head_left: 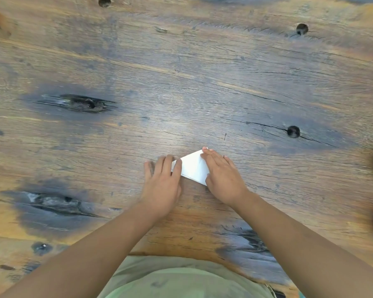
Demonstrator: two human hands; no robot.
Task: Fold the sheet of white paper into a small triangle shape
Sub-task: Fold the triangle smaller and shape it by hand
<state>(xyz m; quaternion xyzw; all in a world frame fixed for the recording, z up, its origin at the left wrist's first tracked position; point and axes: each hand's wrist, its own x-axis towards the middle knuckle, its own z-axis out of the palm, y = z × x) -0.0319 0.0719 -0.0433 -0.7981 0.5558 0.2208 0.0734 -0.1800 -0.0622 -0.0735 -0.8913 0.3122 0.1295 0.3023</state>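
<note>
paper: lies flat on the wooden table, near the person's edge, between the two hands. it is already reduced to a small folded piece with angled edges; the exact outline is partly hidden under the hands.

left hand: palm down, fingers spread and extended, fingertips resting on the left end of the paper. it pinches nothing; it presses.

right hand: palm down, fingers held together, laid over the right side of the paper, fingertips reaching the far corner. also pressing flat, not gripping.

step in hand, by judgement: flattening or setting a crease. whether further folds remain cannot be told.

recommendations: keep one hand still as an anchor so the layers do not slide on the smooth wood. run the other hand's fingertips along the fold line from middle outward, firm and even. check that edges and corners align before pressing hard; a crease set crooked is difficult to correct on a piece this small.
</note>
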